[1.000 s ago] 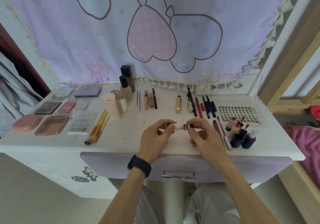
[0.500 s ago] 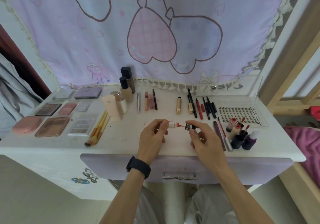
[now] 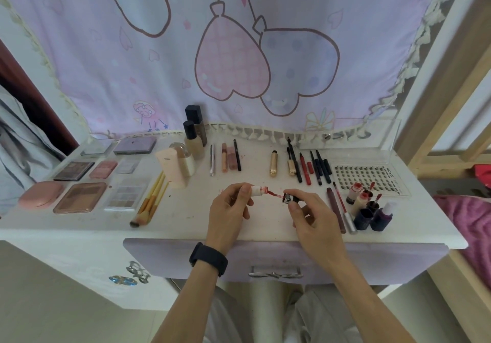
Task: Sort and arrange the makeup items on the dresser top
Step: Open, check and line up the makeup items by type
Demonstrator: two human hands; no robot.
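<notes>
Holding tube (image 3: 255, 191) and cap (image 3: 289, 198) near dresser's (image 3: 186, 225) front edge.

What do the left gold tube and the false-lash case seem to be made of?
The left gold tube: likely metal or metallised plastic, shiny; a bright highlight runs along it. The lash case: probably clear hard plastic; the white dresser top shows through its clear part.
</notes>
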